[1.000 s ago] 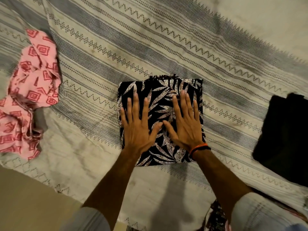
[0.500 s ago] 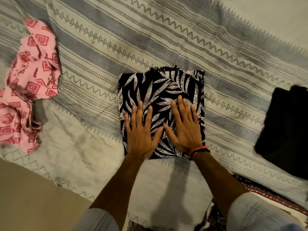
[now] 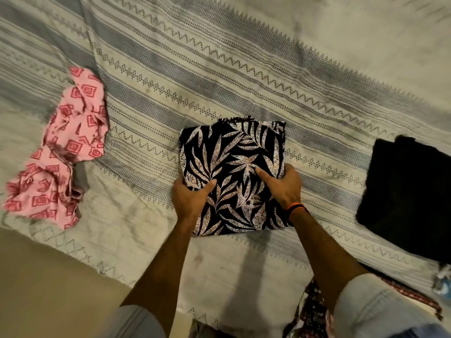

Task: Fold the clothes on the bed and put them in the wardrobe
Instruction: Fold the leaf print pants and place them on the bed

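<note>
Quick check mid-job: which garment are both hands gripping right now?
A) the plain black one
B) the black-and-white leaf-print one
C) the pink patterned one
B: the left hand and right hand grip opposite sides of the folded leaf-print garment, thumbs on top.

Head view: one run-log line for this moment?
step: lifting folded leaf-print cloth | left hand: grips left edge | right hand: grips right edge | pink cloth: unfolded | black cloth: on bed

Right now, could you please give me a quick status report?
Left hand and right hand grip folded leaf-print garment by its sides. Pink garment unfolded. Nothing in the way.
</note>
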The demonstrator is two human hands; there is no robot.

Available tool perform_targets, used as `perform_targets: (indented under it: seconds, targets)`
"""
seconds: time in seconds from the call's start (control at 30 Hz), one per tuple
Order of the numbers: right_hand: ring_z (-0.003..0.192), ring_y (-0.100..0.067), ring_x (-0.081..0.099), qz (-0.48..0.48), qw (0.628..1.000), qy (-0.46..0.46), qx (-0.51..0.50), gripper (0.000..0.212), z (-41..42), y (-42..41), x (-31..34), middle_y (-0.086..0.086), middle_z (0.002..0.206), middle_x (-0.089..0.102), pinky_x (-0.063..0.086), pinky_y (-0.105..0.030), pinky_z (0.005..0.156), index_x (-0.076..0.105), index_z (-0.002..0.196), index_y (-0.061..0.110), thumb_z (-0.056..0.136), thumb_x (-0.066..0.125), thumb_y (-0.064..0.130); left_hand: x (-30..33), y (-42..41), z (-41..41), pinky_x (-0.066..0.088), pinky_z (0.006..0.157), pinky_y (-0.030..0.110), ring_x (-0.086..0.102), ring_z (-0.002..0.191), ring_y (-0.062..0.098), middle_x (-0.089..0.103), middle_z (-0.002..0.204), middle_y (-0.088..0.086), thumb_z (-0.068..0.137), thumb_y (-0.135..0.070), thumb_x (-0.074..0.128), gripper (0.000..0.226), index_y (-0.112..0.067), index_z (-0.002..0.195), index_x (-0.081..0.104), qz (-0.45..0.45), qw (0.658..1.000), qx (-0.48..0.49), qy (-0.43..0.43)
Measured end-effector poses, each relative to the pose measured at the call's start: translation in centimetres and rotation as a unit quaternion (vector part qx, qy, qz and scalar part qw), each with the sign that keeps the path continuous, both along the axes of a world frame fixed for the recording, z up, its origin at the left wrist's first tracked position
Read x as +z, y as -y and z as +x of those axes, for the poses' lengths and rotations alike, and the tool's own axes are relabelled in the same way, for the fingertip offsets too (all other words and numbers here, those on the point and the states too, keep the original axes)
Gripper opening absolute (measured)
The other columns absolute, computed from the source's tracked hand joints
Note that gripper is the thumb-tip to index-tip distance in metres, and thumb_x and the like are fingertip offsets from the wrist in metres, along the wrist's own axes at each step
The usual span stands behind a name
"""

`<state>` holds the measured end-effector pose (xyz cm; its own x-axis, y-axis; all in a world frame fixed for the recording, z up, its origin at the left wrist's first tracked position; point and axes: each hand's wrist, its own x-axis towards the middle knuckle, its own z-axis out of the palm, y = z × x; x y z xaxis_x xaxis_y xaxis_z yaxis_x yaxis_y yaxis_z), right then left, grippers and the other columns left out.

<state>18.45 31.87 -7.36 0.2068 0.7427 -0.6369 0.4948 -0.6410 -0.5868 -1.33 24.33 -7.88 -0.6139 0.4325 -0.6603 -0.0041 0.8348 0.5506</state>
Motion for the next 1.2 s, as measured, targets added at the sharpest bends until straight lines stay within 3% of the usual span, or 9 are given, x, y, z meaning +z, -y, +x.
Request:
perform_targets:
  seconds: [0.2,0.33,0.47,0.57,0.7,0.83,0.97,1.03,1.2]
  targets:
    - [0.113,-0.025,0.062,-0.031,0.996,-0.053,0.068,0.057,-0.4,0.2,-0.3,-0.005,0.126,0.065,0.049,-0.051,0.100,0.056,0.131,0.014,0.082,0.076,0.036,-0.6,-0.2,-0.9,0.047,0.103,0.050,0.059,0.118,0.031,0.063,0.128,0.009,0.072,-0.042,0.081,0.071,-0.012,0.130,0.055,-0.044,0.990,-0.008,0.131]
    - [0.110,-0.021,0.063,0.008,0.996,-0.082,0.040,0.046,0.1,1.3,1.8,-0.002,0.121,0.067,0.050,-0.048,0.099,0.059,0.127,0.012,0.085,0.074,0.026,1.0,0.4,-1.1,0.047,0.104,0.048,0.059,0.117,0.028,0.063,0.128,0.007,0.074,-0.037,0.079,0.065,-0.014,0.130,0.054,-0.010,0.989,-0.015,0.148]
    - [0.111,-0.017,0.060,0.026,0.994,-0.098,0.025,0.049,1.8,3.7,5.2,0.003,0.122,0.064,0.049,-0.040,0.096,0.056,0.130,0.016,0.086,0.074,0.026,3.0,2.2,-0.1,0.044,0.106,0.051,0.053,0.127,0.027,0.055,0.140,0.005,0.058,-0.055,0.079,0.097,-0.024,0.142,0.043,0.018,0.987,-0.056,0.151]
    - [0.108,-0.015,0.061,0.034,0.993,-0.110,0.006,0.050,3.8,6.3,7.9,0.002,0.122,0.064,0.051,-0.028,0.086,0.056,0.131,0.015,0.086,0.074,0.024,4.7,4.0,1.2,0.048,0.102,0.050,0.059,0.121,0.025,0.062,0.132,0.002,0.060,-0.053,0.081,0.088,-0.026,0.138,0.050,0.024,0.983,-0.087,0.157]
    - [0.110,-0.021,0.064,0.030,0.994,-0.097,-0.027,0.048,7.4,10.9,12.0,-0.003,0.122,0.067,0.053,-0.046,0.095,0.058,0.127,0.014,0.084,0.075,0.030,6.5,7.1,4.1,0.048,0.103,0.050,0.056,0.125,0.024,0.057,0.139,0.001,0.053,-0.065,0.079,0.098,-0.031,0.139,0.046,0.018,0.977,-0.136,0.161]
    - [0.110,-0.023,0.065,0.034,0.993,-0.100,-0.048,0.052,11.9,15.7,13.8,-0.002,0.120,0.068,0.051,-0.053,0.096,0.060,0.125,0.018,0.080,0.077,0.039,12.3,9.9,8.6,0.052,0.097,0.047,0.066,0.108,0.022,0.070,0.117,0.001,0.078,-0.031,0.078,0.052,-0.019,0.126,0.060,0.025,0.969,-0.167,0.181]
    - [0.107,-0.021,0.067,0.052,0.990,-0.103,-0.078,0.050,17.7,21.3,15.0,-0.002,0.118,0.070,0.053,-0.051,0.096,0.063,0.124,0.015,0.081,0.078,0.035,14.9,13.6,14.3,0.055,0.092,0.041,0.069,0.096,0.021,0.073,0.104,0.002,0.084,-0.019,0.075,0.018,-0.023,0.100,0.067,0.022,0.962,-0.188,0.199]
    - [0.106,-0.019,0.067,0.059,0.990,-0.097,-0.084,0.052,20.7,24.1,15.4,0.000,0.117,0.070,0.053,-0.050,0.096,0.064,0.123,0.016,0.079,0.079,0.040,15.4,15.6,17.3,0.055,0.091,0.040,0.070,0.094,0.022,0.074,0.103,0.004,0.084,-0.018,0.075,0.013,-0.024,0.093,0.068,0.020,0.959,-0.199,0.202]
    - [0.107,-0.020,0.063,0.063,0.988,-0.093,-0.108,0.043,27.0,29.8,16.7,-0.007,0.121,0.067,0.050,-0.036,0.093,0.060,0.124,0.011,0.086,0.074,0.024,16.0,20.5,24.3,0.054,0.086,0.034,0.069,0.093,0.022,0.072,0.104,0.005,0.086,-0.016,0.073,0.020,-0.016,0.105,0.068,0.018,0.953,-0.222,0.207]
